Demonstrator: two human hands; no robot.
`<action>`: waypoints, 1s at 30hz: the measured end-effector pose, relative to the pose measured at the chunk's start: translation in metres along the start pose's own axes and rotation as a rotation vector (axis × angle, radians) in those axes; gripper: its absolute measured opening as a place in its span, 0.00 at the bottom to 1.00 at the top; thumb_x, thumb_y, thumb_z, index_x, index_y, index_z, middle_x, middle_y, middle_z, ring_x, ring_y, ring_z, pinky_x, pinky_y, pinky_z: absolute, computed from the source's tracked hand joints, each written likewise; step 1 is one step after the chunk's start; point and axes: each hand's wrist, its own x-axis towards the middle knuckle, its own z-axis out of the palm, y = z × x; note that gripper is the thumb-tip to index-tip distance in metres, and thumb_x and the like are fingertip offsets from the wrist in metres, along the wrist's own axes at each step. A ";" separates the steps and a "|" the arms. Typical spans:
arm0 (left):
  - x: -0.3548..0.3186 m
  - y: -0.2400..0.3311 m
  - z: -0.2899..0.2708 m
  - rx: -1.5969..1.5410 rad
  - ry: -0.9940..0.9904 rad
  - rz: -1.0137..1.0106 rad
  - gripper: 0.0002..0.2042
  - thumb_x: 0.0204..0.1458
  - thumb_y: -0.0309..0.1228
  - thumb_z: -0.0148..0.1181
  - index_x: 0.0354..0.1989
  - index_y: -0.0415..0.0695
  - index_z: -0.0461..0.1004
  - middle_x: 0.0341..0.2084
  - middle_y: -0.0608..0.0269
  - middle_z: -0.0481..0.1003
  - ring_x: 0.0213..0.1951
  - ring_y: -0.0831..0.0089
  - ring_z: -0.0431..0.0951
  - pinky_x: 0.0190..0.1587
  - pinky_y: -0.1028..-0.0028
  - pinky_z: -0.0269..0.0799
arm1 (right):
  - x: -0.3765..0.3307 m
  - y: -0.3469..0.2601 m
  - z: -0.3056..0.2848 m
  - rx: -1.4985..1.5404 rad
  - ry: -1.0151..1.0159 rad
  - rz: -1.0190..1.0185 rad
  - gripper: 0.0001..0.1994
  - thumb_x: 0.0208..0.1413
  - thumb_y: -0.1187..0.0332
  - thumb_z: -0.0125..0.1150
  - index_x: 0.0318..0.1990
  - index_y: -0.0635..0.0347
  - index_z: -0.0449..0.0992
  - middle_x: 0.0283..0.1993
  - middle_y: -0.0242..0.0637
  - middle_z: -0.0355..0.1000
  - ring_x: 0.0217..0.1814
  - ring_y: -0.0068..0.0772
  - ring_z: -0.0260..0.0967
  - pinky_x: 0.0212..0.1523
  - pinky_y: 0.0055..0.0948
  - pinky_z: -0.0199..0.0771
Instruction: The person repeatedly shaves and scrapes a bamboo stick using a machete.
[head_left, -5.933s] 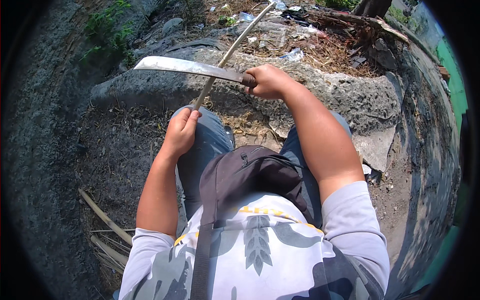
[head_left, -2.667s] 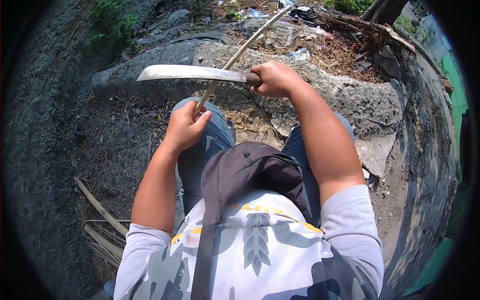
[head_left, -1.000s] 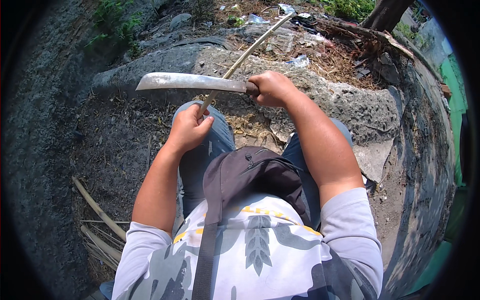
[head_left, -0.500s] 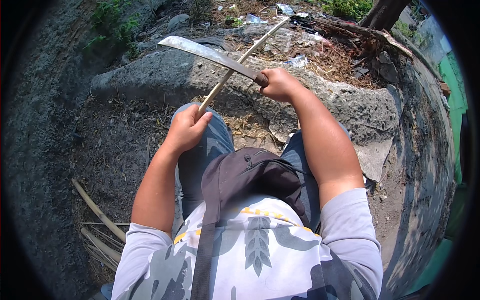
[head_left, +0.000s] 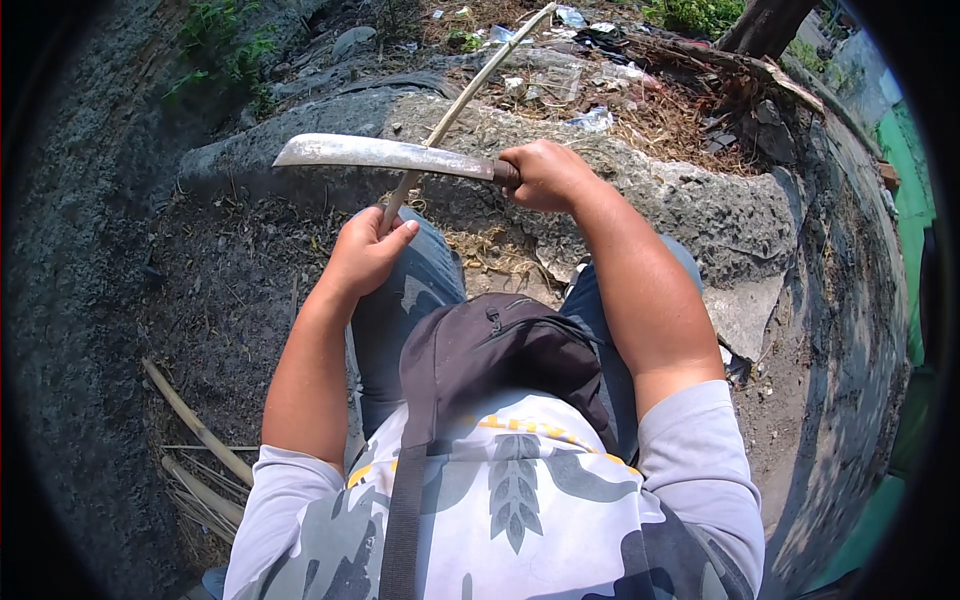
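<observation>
My right hand [head_left: 545, 175] grips the handle of a long machete [head_left: 380, 154], its grey blade lying level and pointing left across a thin pale stick [head_left: 470, 90]. My left hand [head_left: 365, 255] holds the near end of that stick on my left knee; the stick slants up and away to the right over a low stone ledge [head_left: 700, 210]. The blade meets the stick just above my left hand. A dark bag [head_left: 500, 350] rests in my lap.
Dark bare soil lies to the left, with several cut pale sticks [head_left: 195, 440] on the ground by my left side. Beyond the ledge are dry leaves, litter [head_left: 590, 75] and a tree trunk [head_left: 760, 25]. A flat stone slab [head_left: 745, 315] lies at right.
Half a second ago the machete blade was lifted and tilted up to the left; it has come back down level against the stick. My left hand has stayed on the stick.
</observation>
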 end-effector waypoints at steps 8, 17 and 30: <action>-0.007 -0.002 0.002 0.011 0.036 0.032 0.16 0.59 0.39 0.69 0.34 0.37 0.75 0.25 0.66 0.73 0.28 0.79 0.69 0.32 0.72 0.69 | 0.005 -0.011 -0.003 -0.089 -0.013 -0.098 0.17 0.47 0.69 0.66 0.47 0.46 0.83 0.46 0.42 0.82 0.52 0.49 0.80 0.53 0.46 0.79; -0.001 0.001 0.002 0.010 -0.001 -0.036 0.17 0.59 0.40 0.68 0.35 0.36 0.76 0.24 0.66 0.73 0.28 0.78 0.70 0.32 0.71 0.69 | 0.004 0.022 0.001 0.044 0.051 0.064 0.13 0.53 0.63 0.67 0.47 0.48 0.82 0.44 0.42 0.82 0.51 0.47 0.80 0.51 0.45 0.78; -0.004 -0.003 0.001 -0.006 0.030 0.091 0.15 0.63 0.39 0.64 0.35 0.38 0.75 0.23 0.71 0.69 0.29 0.81 0.67 0.32 0.74 0.66 | 0.003 0.033 -0.005 0.157 0.051 0.050 0.17 0.53 0.59 0.70 0.51 0.47 0.82 0.47 0.44 0.82 0.53 0.48 0.79 0.54 0.44 0.78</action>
